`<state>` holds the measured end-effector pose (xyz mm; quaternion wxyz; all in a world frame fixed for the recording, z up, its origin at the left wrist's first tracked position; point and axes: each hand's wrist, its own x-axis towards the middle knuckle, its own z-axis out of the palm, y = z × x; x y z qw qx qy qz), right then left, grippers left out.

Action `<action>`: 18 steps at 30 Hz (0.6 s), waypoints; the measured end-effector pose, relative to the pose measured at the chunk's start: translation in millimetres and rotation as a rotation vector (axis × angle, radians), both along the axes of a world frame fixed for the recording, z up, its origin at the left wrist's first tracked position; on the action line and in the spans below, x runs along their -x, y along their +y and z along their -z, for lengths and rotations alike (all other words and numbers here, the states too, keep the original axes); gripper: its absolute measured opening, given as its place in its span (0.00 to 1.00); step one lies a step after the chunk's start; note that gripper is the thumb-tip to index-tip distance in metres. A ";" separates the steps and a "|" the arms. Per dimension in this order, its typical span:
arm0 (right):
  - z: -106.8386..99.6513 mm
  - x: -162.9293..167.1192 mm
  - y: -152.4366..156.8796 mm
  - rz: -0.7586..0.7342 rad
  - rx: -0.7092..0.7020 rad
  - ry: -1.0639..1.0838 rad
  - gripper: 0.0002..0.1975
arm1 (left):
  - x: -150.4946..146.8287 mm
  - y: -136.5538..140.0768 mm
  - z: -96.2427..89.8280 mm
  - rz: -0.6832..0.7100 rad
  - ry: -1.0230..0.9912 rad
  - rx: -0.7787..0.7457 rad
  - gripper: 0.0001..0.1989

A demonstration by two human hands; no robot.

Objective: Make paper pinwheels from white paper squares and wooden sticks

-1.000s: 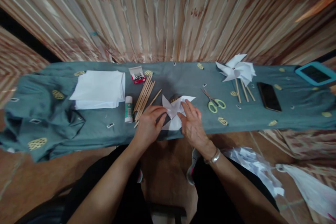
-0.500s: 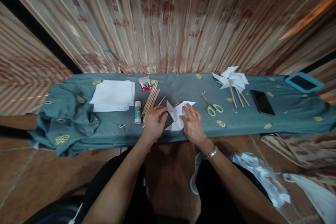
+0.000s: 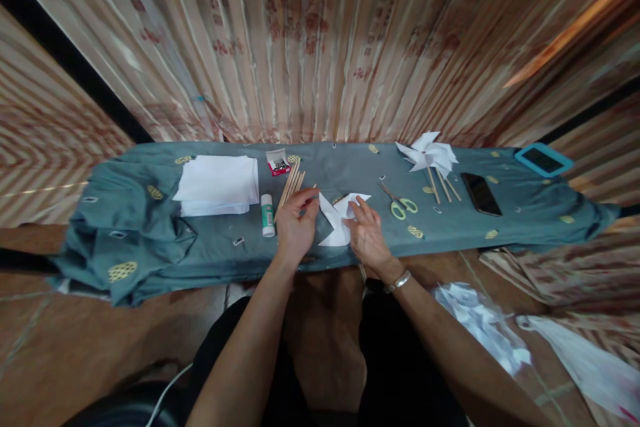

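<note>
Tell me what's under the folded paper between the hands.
Grey-green cloth, its yellow print peeking past the folded paper; whatever the paper fully covers can't be seen.

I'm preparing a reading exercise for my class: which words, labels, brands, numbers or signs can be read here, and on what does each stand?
No text can be read for certain.
Glue stick: label print too small.
Small red box: markings too small.
Curtain: red marks too blurred to tell writing from pattern.
Tablecloth: small patches too small.
Folded paper: no writing visible.
</note>
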<state>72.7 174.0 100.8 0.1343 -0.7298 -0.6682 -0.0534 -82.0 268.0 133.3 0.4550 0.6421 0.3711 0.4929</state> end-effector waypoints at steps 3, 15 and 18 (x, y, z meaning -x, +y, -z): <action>4.3 1.1 -0.5 0.013 -0.026 0.005 0.16 | 1.1 -0.1 -2.9 0.013 -0.020 0.018 0.12; 11.4 5.6 6.9 0.027 -0.128 -0.032 0.15 | 2.9 -2.2 -10.0 0.021 -0.034 0.008 0.10; 10.3 5.4 6.6 0.031 -0.127 -0.027 0.16 | 1.2 -5.3 -8.9 0.027 -0.015 -0.024 0.10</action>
